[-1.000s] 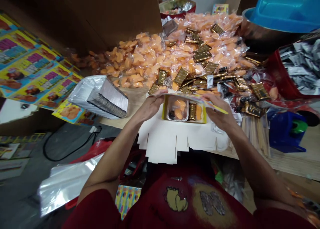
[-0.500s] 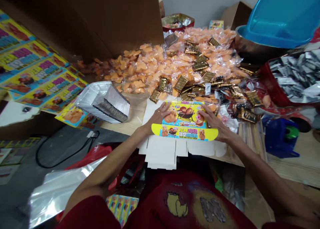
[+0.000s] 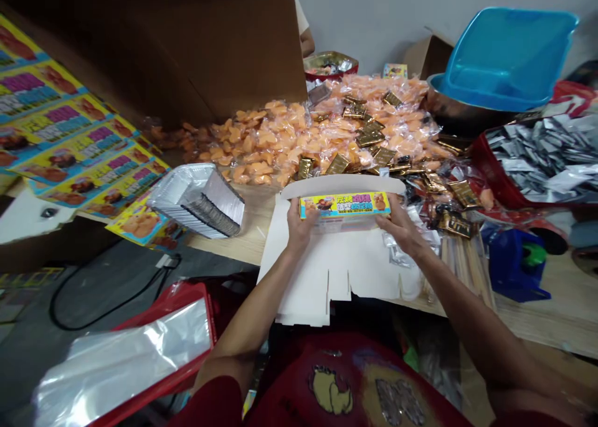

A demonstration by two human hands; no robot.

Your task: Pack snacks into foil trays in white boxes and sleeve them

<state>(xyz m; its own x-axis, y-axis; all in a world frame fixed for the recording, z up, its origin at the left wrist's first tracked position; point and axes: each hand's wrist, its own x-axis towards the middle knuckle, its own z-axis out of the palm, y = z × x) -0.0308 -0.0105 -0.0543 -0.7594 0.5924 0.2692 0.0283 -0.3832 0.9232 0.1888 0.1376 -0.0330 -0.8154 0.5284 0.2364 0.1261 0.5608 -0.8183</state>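
A small yellow printed box stands on its long side on a white flattened carton sheet, its picture strip facing me. My left hand grips the box's left end with curled fingers. My right hand holds its right end the same way. A white flap rises just behind the box. Beyond it lies a big heap of orange snack packets mixed with gold foil packets.
A stack of foil trays sits left of the box. Yellow printed carton sheets lie at far left under a brown cardboard wall. At right are a blue bin, silver sachets, wooden sticks and a blue tape dispenser.
The box's lid came down over the tray of snacks, and both hands then turned the closed box up onto its long side. My view tilted upward.
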